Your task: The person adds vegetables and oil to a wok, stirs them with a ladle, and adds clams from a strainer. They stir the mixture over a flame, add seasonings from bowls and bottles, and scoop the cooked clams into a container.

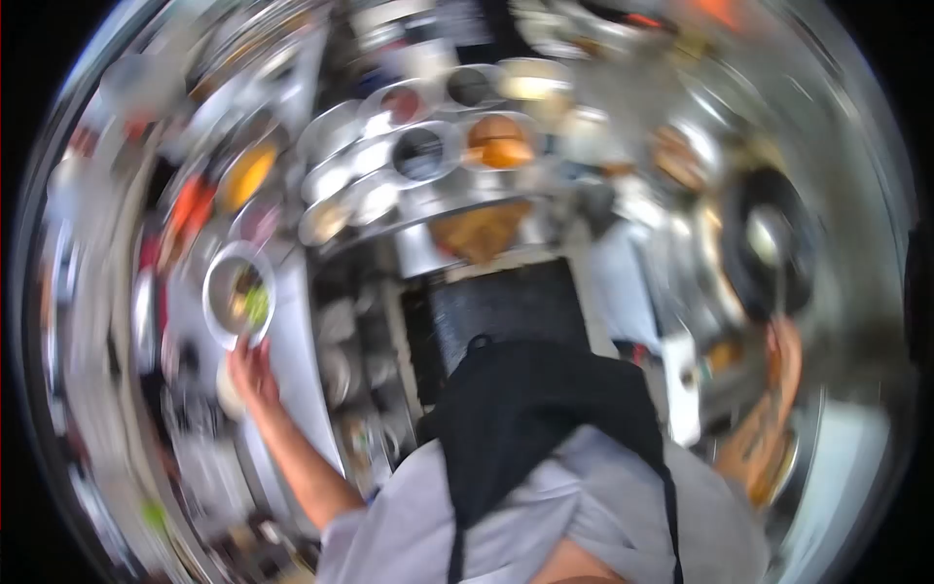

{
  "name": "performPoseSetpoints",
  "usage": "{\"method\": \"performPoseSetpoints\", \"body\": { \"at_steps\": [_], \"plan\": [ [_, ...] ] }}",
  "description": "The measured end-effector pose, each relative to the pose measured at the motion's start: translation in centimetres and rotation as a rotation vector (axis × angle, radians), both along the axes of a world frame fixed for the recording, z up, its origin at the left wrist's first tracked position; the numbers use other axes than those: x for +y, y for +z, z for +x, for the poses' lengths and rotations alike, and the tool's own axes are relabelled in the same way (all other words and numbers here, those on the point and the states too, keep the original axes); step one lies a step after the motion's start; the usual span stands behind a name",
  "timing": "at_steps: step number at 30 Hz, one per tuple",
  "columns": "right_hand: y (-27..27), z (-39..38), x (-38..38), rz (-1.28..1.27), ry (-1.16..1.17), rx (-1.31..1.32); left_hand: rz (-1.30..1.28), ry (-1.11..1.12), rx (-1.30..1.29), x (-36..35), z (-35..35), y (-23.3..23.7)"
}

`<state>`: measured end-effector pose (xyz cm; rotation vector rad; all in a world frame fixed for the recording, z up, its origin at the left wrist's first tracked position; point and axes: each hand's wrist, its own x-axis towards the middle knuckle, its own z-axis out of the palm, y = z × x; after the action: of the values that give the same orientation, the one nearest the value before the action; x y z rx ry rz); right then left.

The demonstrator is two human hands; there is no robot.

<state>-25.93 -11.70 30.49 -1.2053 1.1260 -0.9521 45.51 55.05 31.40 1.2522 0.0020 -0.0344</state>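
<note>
Arms spread wide, a person (593,496) in a black apron (540,409) extends the left hand (255,372) to the near rim of a white bowl (216,311) of green food (257,305), beside a pale tabletop (297,355); blur obscures whether it grips. The right hand (784,350) is closed on a ladle (767,237) dipped inside a dark wok (744,268).

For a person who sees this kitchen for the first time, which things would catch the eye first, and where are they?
Probably the bright orange food at the upper centre. Then the black pan on the right, with the right hand at its lower edge, and the white bowl on the left, holding green food, with the left hand at its near rim.
</note>
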Motion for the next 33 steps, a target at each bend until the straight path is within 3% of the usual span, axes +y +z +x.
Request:
{"method": "performPoseSetpoints", "body": {
  "at_steps": [1,2,3,4,5,6,7,9,12,15,19,20,21,22,26,28,31,33],
  "plan": [
    [0.2,0.0,0.2,-0.010,-0.079,0.047,-0.013,-0.051,0.059,-2.3,-0.2,-0.2],
    [0.4,-0.1,0.3,-0.017,-0.159,0.096,0.131,0.020,0.200,-7.7,-1.1,1.8],
    [0.6,-0.3,0.4,-0.021,-0.239,0.143,0.205,-0.058,0.172,-9.2,0.7,-0.8],
    [-0.3,-0.4,-2.1,-0.026,-0.173,0.112,0.081,-0.210,0.168,-13.8,-1.0,0.2],
    [-5.2,-3.1,-8.8,0.051,-0.191,0.860,-0.004,-0.404,0.196,-17.0,-1.1,-0.7],
    [-4.5,-1.0,-8.6,-0.055,-0.231,0.957,0.011,-0.426,0.235,-21.4,-1.7,-1.3],
    [-4.5,0.4,-8.6,-0.116,-0.220,0.979,0.029,-0.432,0.273,-25.6,-3.0,-1.4],
    [-4.7,2.5,-7.2,-0.110,-0.253,0.751,-0.009,-0.592,0.306,-31.4,-3.6,-3.6],
    [-0.7,2.2,-3.3,0.122,-0.067,0.409,0.007,-0.741,0.318,-40.7,-9.8,-1.0],
    [2.5,0.0,-0.7,0.154,0.005,0.473,0.018,-0.880,0.315,-47.1,-14.9,1.1],
    [-1.9,1.1,-1.1,-0.066,-0.244,0.986,-0.029,-1.122,0.334,-55.2,-19.2,2.4],
    [-1.6,2.7,-0.9,-0.003,-0.220,1.113,-0.004,-1.171,0.308,-57.3,-20.1,2.5],
    [-1.4,4.2,-0.9,0.057,-0.240,1.091,-0.017,-1.220,0.285,-59.3,-21.1,2.6],
    [-1.6,5.3,-0.4,-0.046,-0.247,1.089,-0.028,-1.270,0.262,-61.4,-22.1,2.6],
    [1.4,7.6,-0.1,0.121,-0.137,0.647,-0.035,-1.440,0.179,-70.0,-26.7,4.1],
    [1.9,6.7,-0.2,0.097,-0.157,0.437,-0.047,-1.515,-0.049,-74.6,-29.5,5.3],
    [2.3,6.5,1.1,0.116,-0.248,0.340,0.011,-1.593,-0.245,-81.3,-33.5,5.4],
    [2.9,7.4,2.2,0.102,-0.375,0.270,0.152,-1.575,-0.611,-86.2,-36.6,3.5]
  ]
}}
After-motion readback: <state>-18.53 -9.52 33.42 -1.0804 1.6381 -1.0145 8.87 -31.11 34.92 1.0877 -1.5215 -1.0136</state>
